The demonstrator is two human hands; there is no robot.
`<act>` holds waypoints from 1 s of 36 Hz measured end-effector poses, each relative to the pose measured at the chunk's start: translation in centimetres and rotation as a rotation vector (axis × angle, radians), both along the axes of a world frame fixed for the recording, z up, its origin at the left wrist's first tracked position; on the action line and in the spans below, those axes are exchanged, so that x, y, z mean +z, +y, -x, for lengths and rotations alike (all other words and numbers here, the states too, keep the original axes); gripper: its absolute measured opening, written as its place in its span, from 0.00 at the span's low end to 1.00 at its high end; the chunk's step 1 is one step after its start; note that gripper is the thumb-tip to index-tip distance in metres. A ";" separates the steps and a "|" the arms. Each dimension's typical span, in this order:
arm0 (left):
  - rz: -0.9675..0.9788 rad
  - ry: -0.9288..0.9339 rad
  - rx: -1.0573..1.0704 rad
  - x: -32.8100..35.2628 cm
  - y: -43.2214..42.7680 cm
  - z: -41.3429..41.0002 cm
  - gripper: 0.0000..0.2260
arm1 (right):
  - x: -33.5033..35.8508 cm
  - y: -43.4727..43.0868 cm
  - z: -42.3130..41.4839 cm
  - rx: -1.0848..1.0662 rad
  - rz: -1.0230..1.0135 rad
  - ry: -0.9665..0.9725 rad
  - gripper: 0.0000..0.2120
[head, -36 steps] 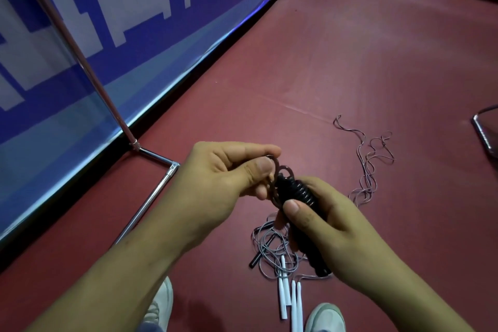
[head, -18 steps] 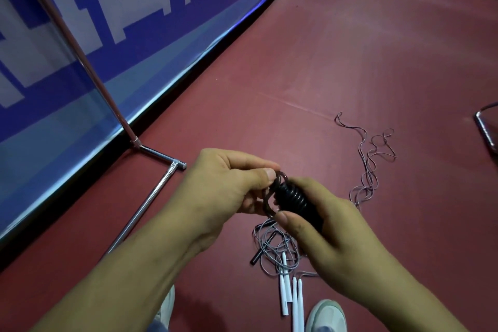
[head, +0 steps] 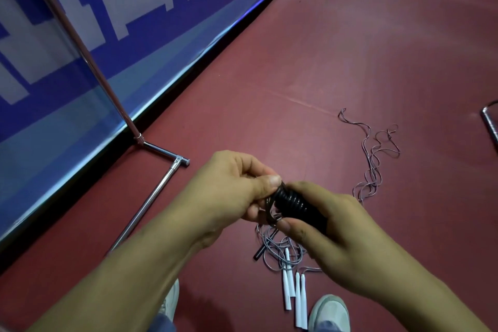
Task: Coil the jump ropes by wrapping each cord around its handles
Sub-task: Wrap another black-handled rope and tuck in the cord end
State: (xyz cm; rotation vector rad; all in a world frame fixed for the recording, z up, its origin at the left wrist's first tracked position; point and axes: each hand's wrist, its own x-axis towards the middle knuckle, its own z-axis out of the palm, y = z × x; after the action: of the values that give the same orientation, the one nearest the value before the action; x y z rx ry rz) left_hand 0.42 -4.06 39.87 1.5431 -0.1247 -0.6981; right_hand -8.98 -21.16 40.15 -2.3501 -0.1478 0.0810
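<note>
My right hand (head: 334, 240) grips a bundle of black jump-rope handles (head: 295, 203) with black cord wound round it in tight turns. My left hand (head: 229, 194) pinches the loose end of that black cord (head: 270, 210) at the bundle's tip, thumb pressed against the top turn. Below my hands, on the red floor, lie white-handled jump ropes (head: 293, 291) with a tangle of thin grey cord (head: 272, 248). More loose grey cord (head: 373, 159) trails off to the right.
A chrome stand with a slanted pole (head: 89, 62) and floor bars (head: 151, 202) sits on the left, before a blue and white banner (head: 80, 21). Another metal frame (head: 489, 124) shows at the right edge. My shoes (head: 330, 312) are at the bottom.
My left hand has drawn the cord loop in tight against the bundle's tip, so the open loop seen earlier has closed. Both hands drifted slightly down and right.
</note>
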 end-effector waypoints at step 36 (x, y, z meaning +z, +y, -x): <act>0.028 -0.040 -0.139 -0.2 0.1 0.0 0.06 | 0.2 -0.8 0.6 0.061 0.083 -0.014 0.10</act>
State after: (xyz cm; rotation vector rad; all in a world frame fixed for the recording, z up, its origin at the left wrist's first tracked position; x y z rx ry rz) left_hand 0.37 -3.97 39.68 1.5320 -0.2734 -0.7721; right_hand -9.54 -21.96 40.31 -2.4293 -0.2266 0.1018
